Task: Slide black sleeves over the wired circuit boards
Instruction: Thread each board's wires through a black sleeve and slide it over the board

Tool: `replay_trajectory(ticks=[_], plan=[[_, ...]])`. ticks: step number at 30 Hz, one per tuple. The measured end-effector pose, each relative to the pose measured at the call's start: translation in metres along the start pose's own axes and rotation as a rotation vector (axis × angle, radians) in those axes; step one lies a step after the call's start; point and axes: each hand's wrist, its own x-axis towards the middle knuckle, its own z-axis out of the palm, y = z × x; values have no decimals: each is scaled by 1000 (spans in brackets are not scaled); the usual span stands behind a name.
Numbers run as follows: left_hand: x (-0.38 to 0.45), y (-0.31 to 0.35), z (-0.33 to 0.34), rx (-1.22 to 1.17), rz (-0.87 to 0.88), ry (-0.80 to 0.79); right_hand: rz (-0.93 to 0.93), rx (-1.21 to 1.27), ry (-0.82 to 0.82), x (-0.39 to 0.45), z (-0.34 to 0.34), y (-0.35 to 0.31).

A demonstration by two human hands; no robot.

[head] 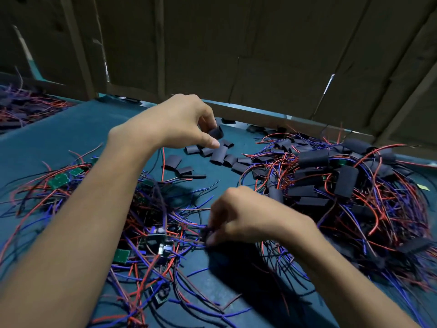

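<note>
My left hand [179, 121] hovers over a cluster of loose black sleeves [218, 155] at the table's centre back and pinches one black sleeve [215, 133] between thumb and fingers. My right hand [238, 216] is lower, its fingers curled round a small dark wired piece [208, 235] at the edge of a tangle of bare wired circuit boards [153, 240] with red, blue and black leads; what exactly it grips is blurred. Green boards [59, 179] lie in the wires at the left.
A heap of sleeved boards with wires [331, 185] fills the right side of the teal table [71, 136]. Another wire pile [28, 107] lies far left. Cardboard walls [260, 55] close the back edge.
</note>
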Motion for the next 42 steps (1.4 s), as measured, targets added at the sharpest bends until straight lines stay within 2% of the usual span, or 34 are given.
replay_trajectory(ticks=[3, 4, 6, 10, 13, 16, 17, 20, 21, 22, 25, 27, 29, 31, 32, 35, 37, 42], plan=[[0, 2, 0, -12, 11, -40, 38, 43, 172, -5, -20, 12], [0, 2, 0, -13, 17, -42, 60, 125, 243, -8, -27, 16], [0, 1, 0, -13, 21, -43, 70, 445, 330, -13, -38, 22], [0, 1, 1, 5, -3, -107, 19, 1063, 338, -26, -57, 32], [0, 2, 3, -43, -8, -184, 49, 1257, 266, -28, -59, 36], [-1, 3, 6, -34, -7, -244, 113, 1271, 242, -28, -59, 42], [-1, 3, 6, -25, -10, -253, 158, 1148, 284, -29, -59, 45], [-1, 0, 6, -12, -35, -265, 288, 352, 469, -30, -63, 56], [-1, -2, 5, -20, -42, -266, 293, 200, 509, -30, -64, 59], [-1, -3, 4, -33, -47, -267, 291, 152, 534, -31, -65, 60], [-2, -5, 3, -68, -49, -258, 268, 171, 583, -30, -64, 61], [-3, -5, 2, -74, -51, -249, 218, 288, 686, -29, -64, 58], [-3, -4, 1, -71, -45, -236, 89, 729, 824, -31, -70, 49], [-3, -2, 1, -71, -32, -227, -42, 1162, 832, -38, -79, 44], [-4, -1, 1, -76, -26, -223, -67, 1250, 798, -42, -83, 45], [-5, 0, 2, -116, -7, -190, -97, 1207, 679, -49, -85, 46], [-5, 1, 1, -180, 21, -167, -86, 1137, 703, -51, -84, 47], [-6, 4, 1, -344, 111, -140, -129, 1147, 797, -56, -89, 49]])
